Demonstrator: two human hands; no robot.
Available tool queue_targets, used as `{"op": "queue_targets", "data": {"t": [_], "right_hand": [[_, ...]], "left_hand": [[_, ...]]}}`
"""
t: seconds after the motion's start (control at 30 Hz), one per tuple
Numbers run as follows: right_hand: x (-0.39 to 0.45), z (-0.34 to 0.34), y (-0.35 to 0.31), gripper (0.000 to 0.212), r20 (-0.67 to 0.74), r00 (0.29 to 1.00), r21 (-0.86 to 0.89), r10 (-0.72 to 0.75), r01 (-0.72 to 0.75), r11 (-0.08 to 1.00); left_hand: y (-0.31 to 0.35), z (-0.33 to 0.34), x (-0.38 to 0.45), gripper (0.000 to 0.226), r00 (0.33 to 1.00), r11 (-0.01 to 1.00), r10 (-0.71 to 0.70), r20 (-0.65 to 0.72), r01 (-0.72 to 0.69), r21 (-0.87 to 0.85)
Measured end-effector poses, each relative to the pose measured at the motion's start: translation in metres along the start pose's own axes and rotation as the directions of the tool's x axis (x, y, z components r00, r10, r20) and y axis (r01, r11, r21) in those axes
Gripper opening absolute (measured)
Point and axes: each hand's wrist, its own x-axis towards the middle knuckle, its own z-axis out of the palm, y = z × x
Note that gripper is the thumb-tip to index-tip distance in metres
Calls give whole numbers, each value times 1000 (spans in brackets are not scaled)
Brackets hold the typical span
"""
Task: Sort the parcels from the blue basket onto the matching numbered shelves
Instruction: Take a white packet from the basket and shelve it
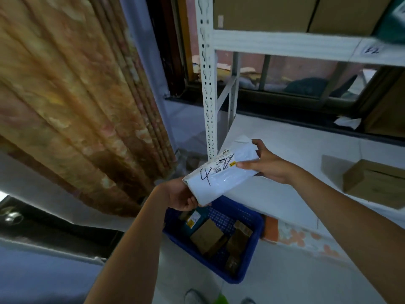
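A white plastic parcel [221,174] with black handwritten marks and a shipping label is held in front of me, above the blue basket [252,273]. My left hand [179,196] grips its lower left end. Its upper right end sits between the thumb and fingers of my right hand [269,165]. The basket stands on the floor below and holds several brown cardboard parcels [207,234] and a teal one with a label [192,219]. The white metal shelf unit [285,46] rises behind, with a handwritten number tag [372,50] on its beam.
A patterned curtain [76,95] hangs at the left. Cardboard boxes [263,13] fill the upper shelf. A brown box [374,183] lies on the lower white shelf at the right. A window [285,82] is behind the rack. Shoes [195,298] show at the bottom edge.
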Motion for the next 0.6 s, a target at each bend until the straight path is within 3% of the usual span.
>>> {"op": "queue_targets", "data": {"t": [0.1, 0.27, 0.37, 0.47, 0.6], "right_hand": [[-3, -1, 10, 85, 32, 999, 59, 34, -36, 998], [-21, -26, -4, 78, 120, 992, 36, 43, -48, 998], [-35, -36, -14, 89, -6, 999, 26, 35, -35, 999], [-48, -46, -20, 92, -47, 999, -65, 19, -22, 998], [-58, -55, -30, 89, -171, 985, -42, -18, 11, 999]], "left_hand": [[-3, 6, -3, 40, 998, 988, 22, -51, -14, 155], [13, 42, -16, 47, 990, 980, 70, -125, -45, 193], [18, 57, -20, 49, 989, 985, 97, -110, -80, 153], [25, 63, -24, 53, 980, 982, 166, -109, -153, 112], [46, 81, -32, 79, 912, 931, 357, -203, -328, 163]]}}
